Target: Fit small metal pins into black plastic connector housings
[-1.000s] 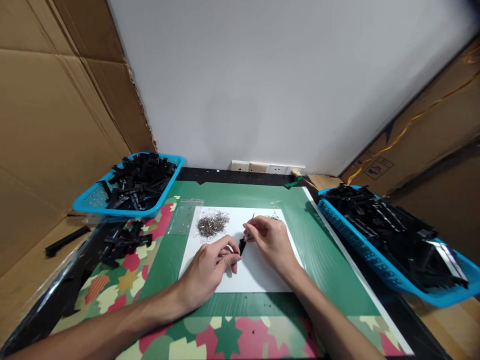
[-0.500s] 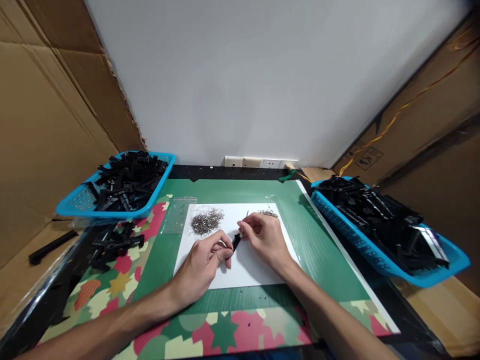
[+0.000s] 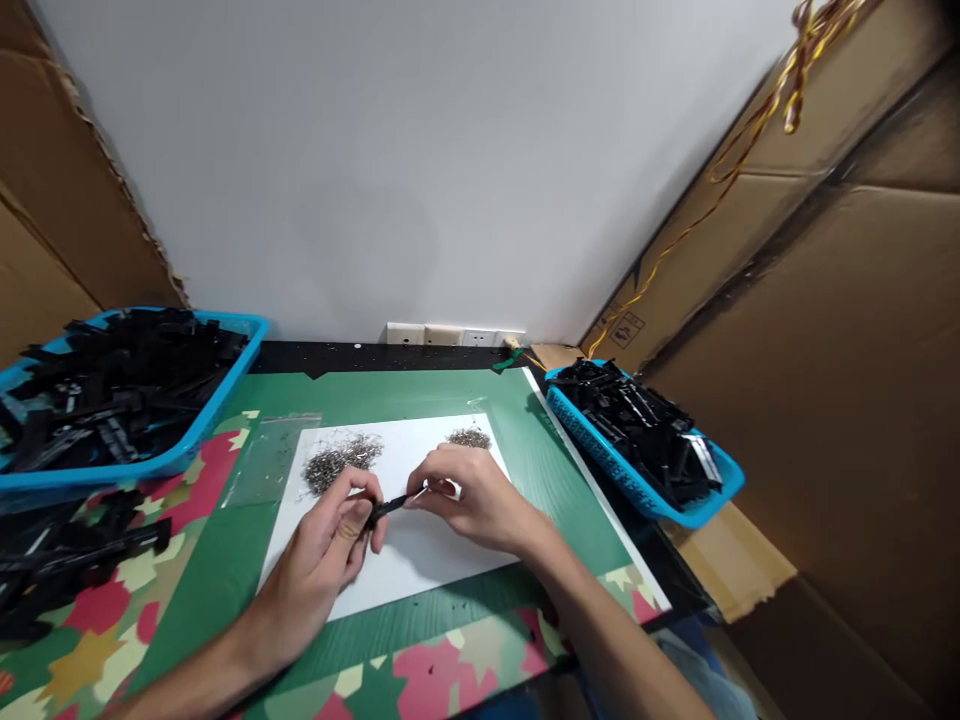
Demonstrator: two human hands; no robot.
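Note:
My left hand [image 3: 330, 535] is closed, its thumb and fingers pinching one end of a narrow black plastic strip [image 3: 390, 506]. The strip is held at a slight tilt above a white sheet [image 3: 420, 572]. At its other end, my right hand [image 3: 472, 495] has thumb and fingertips pinched together. A small pale sliver shows at these fingertips, too small to name. Beyond my left hand lies a tangled pile of tiny metal pieces [image 3: 341, 463]. A smaller metal pile [image 3: 470, 438] sits just past my right hand, partly hidden by it.
Blue baskets heaped with black plastic parts stand at the left [image 3: 217, 405] and right [image 3: 559, 408]. Loose black parts [image 3: 90, 545] lie at the near left. A clear plastic bag [image 3: 262, 465] rests on the green mat [image 3: 360, 388]. Sockets [image 3: 442, 335] line the wall's foot.
The view has swung to the right. The black strip has turned from steep to nearly level, showing more of its length between my hands. A thin rod upright at my right fingers no longer shows.

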